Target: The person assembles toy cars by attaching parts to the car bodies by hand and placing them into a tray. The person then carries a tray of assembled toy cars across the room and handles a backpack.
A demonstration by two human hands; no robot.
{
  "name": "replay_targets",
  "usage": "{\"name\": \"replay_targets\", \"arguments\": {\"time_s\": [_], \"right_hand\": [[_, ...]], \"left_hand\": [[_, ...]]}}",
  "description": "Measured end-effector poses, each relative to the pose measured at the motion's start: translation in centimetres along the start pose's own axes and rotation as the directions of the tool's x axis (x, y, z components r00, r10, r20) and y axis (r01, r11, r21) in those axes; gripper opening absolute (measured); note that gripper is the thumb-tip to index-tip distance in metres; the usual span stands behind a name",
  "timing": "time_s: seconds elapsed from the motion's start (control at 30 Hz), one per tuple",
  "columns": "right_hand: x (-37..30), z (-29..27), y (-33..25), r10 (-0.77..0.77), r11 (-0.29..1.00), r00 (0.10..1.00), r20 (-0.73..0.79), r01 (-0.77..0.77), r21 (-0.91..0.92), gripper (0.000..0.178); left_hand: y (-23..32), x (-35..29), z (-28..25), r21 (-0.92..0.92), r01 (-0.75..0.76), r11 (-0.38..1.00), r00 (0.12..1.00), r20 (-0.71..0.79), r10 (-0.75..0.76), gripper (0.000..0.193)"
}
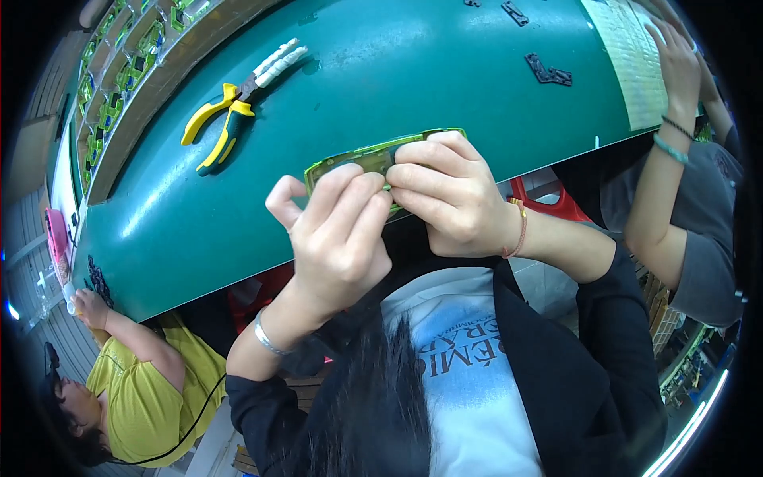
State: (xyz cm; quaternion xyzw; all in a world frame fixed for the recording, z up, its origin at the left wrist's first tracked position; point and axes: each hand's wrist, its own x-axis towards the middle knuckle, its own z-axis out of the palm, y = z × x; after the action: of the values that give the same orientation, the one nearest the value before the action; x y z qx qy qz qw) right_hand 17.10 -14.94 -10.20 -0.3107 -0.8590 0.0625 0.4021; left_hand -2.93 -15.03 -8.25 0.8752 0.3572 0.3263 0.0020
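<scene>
Both my hands are at the near edge of the green table [350,87], closed around a translucent lime-green plastic casing [376,160]. My left hand [338,230] grips its left part, fingers bent and fingertips pressed in near the middle. Close beside it, my right hand [453,191] holds the right part, with thumb and fingers pinched toward the same spot. The casing is long and shallow, tilted slightly up to the right, and my fingers cover much of it. Whatever small part lies under the fingertips is hidden.
Pliers [237,107] with yellow and dark handles and white-wrapped jaws lie on the table's left. Black plastic pieces [548,71] lie at the far right, near a pale sheet [628,67]. A cardboard tray [151,99] holds several green casings. Co-workers sit on both sides.
</scene>
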Motion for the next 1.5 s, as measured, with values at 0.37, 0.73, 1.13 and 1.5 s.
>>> {"name": "replay_targets", "arguments": {"time_s": [0.37, 0.73, 1.13, 1.5], "right_hand": [[-0.1, -2.1, -0.7, 0.213, 0.977, 0.969, 0.128, -0.209, -0.042, 0.024], [0.4, -4.5, 0.1, 0.308, 0.830, 0.873, 0.379, -0.441, 0.341, 0.022], [-0.3, -2.8, -1.4, 0.368, 0.855, 0.893, 0.261, -0.435, 0.281, 0.025], [-0.6, -2.3, -2.4, 0.369, 0.904, 0.912, 0.182, -0.397, 0.159, 0.026]], "left_hand": [[-0.5, 0.6, -1.6, -0.208, 0.113, 0.972, 0.989, 0.117, -0.090, 0.025], [-1.0, 1.2, -3.7, -0.352, 0.123, 0.928, 0.970, 0.242, -0.037, 0.032], [3.0, -0.2, -5.1, 0.016, 0.115, 0.993, 0.993, -0.006, -0.115, 0.042], [4.1, -2.3, -0.7, -0.269, 0.302, 0.915, 0.949, -0.005, -0.315, 0.022]]}}
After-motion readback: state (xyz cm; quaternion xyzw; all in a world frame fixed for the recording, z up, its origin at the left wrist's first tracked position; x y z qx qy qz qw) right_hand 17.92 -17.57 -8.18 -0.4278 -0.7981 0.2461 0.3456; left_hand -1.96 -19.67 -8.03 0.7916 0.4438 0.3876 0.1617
